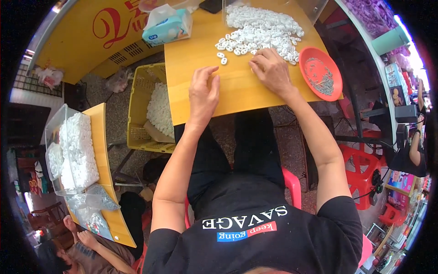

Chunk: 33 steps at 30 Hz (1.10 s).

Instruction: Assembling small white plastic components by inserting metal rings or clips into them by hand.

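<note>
On the yellow tabletop [237,86], my left hand [203,93] is half curled near the left edge. A gap shows between its thumb and forefinger, and nothing is visible in it. My right hand [273,73] is bent at the near edge of a heap of small white oval plastic pieces with two holes [264,27]. Its thumb and fingers are drawn together; what they hold is too small to make out. Two loose white pieces [222,58] lie between my hands. To the right, an orange-red dish [336,68] holds small thin metal parts [325,84].
A tissue pack [169,27] and a dark phone-like object [212,5] sit at the far side. Left of the table stands a yellow crate [137,109] of white pieces. Further left, a person [91,251] sits by a second table [121,205] with a clear bin [54,155].
</note>
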Motion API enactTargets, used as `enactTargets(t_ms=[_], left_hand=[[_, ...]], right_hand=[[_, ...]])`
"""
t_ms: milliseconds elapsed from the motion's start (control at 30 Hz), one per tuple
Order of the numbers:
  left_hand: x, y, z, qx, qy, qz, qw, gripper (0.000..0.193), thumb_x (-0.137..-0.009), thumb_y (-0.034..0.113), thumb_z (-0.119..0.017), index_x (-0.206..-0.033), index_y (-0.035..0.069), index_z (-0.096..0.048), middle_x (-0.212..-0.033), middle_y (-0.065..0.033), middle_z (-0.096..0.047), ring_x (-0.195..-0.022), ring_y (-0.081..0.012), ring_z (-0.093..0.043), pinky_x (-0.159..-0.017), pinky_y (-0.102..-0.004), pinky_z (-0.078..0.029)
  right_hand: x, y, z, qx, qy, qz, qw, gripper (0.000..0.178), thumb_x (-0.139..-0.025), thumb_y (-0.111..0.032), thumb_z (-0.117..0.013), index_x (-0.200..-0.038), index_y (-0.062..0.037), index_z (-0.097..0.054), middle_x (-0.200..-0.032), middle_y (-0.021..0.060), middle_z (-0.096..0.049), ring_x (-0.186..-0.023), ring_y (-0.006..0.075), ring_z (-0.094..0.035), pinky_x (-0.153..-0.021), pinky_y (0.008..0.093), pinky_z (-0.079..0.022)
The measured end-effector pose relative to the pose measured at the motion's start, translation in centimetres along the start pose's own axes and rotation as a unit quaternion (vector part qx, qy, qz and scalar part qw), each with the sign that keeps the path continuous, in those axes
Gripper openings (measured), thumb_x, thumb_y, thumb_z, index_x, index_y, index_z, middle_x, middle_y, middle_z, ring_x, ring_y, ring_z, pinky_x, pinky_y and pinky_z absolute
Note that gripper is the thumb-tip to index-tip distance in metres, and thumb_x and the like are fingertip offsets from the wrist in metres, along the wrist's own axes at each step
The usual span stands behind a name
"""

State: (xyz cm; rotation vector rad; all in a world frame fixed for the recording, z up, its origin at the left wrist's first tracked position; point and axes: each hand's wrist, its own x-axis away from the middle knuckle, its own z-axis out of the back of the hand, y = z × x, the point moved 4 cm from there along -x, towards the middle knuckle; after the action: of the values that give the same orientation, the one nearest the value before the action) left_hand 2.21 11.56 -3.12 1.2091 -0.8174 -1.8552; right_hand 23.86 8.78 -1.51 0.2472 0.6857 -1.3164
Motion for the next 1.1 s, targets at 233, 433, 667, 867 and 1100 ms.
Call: enactTargets(t_ms=[233,433,667,867,1100], left_hand=[[-0.1,-0.4,-1.0,-0.058,-0.007,-0.012,0.998,0.021,-0.084,0.003,-0.064,-0.105,0.003,-0.064,-0.102,-0.0130,-0.062,-0.101,-0.0307,-0.057,-0.091,-0.0393,-0.044],[-0.2,-0.7,-1.3,-0.083,-0.003,-0.061,0.995,0.021,-0.084,0.003,-0.063,-0.104,0.002,-0.063,-0.104,-0.0136,-0.061,-0.100,-0.0322,-0.056,-0.089,-0.0400,-0.044],[0.0,-0.2,-1.1,-0.106,-0.007,-0.060,0.993,0.019,-0.085,0.001,-0.062,-0.104,0.000,-0.063,-0.103,-0.0142,-0.061,-0.102,-0.0309,-0.058,-0.091,-0.0381,-0.045],[0.1,-0.1,-1.0,-0.105,-0.007,-0.060,0.993,0.018,-0.086,0.001,-0.062,-0.103,0.000,-0.063,-0.105,-0.0142,-0.061,-0.103,-0.0309,-0.057,-0.092,-0.0385,-0.045],[0.1,-0.5,-1.3,-0.092,-0.007,-0.066,0.994,0.018,-0.084,0.003,-0.063,-0.102,0.002,-0.064,-0.106,-0.0132,-0.061,-0.104,-0.0319,-0.055,-0.091,-0.0406,-0.042]], right_hand=[[-3.4,-0.2,-2.2,0.020,0.065,0.029,0.997,0.015,-0.083,-0.017,-0.070,-0.096,-0.0109,-0.070,-0.102,0.0053,-0.066,-0.095,0.0242,-0.061,-0.080,0.0375,-0.050],[-5.8,-1.3,-6.1,0.094,0.009,0.080,0.992,0.033,-0.093,-0.029,-0.058,-0.118,-0.0080,-0.060,-0.117,0.0081,-0.062,-0.121,0.0259,-0.052,-0.110,0.0508,-0.027],[-4.1,-1.7,-5.3,0.019,-0.097,0.113,0.989,0.028,-0.095,-0.024,-0.056,-0.117,-0.0089,-0.062,-0.121,0.0076,-0.062,-0.123,0.0250,-0.052,-0.112,0.0481,-0.028],[-2.6,-0.8,-2.6,-0.069,-0.087,0.115,0.987,0.019,-0.092,-0.023,-0.062,-0.101,-0.0084,-0.069,-0.115,0.0067,-0.066,-0.121,0.0240,-0.054,-0.111,0.0487,-0.030],[-2.5,0.7,-1.4,-0.039,0.013,0.058,0.997,0.013,-0.085,-0.021,-0.068,-0.092,-0.0116,-0.073,-0.109,0.0053,-0.066,-0.110,0.0244,-0.057,-0.102,0.0461,-0.038]])
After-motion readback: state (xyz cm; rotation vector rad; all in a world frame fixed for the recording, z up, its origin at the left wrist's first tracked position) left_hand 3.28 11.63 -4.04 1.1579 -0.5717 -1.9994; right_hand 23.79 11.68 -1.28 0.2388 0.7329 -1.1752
